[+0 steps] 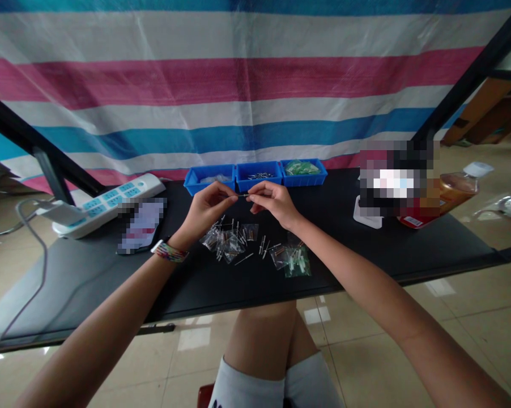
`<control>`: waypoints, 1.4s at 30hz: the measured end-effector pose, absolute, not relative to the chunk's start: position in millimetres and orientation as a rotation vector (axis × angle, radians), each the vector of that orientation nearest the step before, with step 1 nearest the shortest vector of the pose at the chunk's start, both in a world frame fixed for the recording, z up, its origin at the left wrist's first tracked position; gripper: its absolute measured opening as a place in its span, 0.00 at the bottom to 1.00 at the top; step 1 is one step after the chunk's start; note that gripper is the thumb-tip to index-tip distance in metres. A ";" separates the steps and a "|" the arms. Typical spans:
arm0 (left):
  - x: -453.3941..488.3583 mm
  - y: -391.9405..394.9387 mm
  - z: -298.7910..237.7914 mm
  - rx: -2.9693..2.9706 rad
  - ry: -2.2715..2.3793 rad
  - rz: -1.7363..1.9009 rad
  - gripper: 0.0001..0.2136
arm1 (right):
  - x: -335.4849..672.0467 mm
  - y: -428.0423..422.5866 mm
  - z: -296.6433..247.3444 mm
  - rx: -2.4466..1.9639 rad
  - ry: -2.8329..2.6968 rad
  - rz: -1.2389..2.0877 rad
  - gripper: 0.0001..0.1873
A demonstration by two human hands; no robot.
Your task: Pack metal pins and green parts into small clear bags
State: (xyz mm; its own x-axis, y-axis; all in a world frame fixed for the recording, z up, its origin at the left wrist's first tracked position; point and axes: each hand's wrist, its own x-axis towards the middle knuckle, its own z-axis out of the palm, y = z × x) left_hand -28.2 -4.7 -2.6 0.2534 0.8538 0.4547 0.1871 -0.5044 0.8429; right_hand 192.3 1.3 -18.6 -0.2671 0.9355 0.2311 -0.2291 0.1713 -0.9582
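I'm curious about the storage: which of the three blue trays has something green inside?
The right tray: green plastic shows inside it. The middle tray holds thin metallic pieces, the left tray whitish plastic.

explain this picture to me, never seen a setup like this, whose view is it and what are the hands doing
There is no machine here. A camera worn on the head looks forward and down at the wearer's left hand and right hand, both bare. Between them, the fingertips hold a thin rod-like piece. On the black table lie small plastic bags and loose shiny pieces; beyond them stand three blue bins. A white power strip is toward the left, a bottle toward the right. Some patches are pixelated, so I can't tell what they hide.
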 end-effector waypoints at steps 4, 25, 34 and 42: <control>-30.9 -2.8 -3.8 1.904 0.991 1.226 0.17 | 194.2 0.9 -17.7 -0.763 -1.374 1.302 0.15; -27.2 -7.7 0.4 2.010 0.954 1.148 0.13 | 191.7 5.8 -24.5 -0.807 -1.331 1.230 0.23; -29.8 -8.4 -0.5 2.165 1.059 1.165 0.10 | 189.4 3.8 -24.7 -0.798 -1.165 1.390 0.22; -32.2 -7.2 0.7 2.156 1.172 1.259 0.12 | 189.1 3.7 -26.2 -0.712 -1.147 1.477 0.17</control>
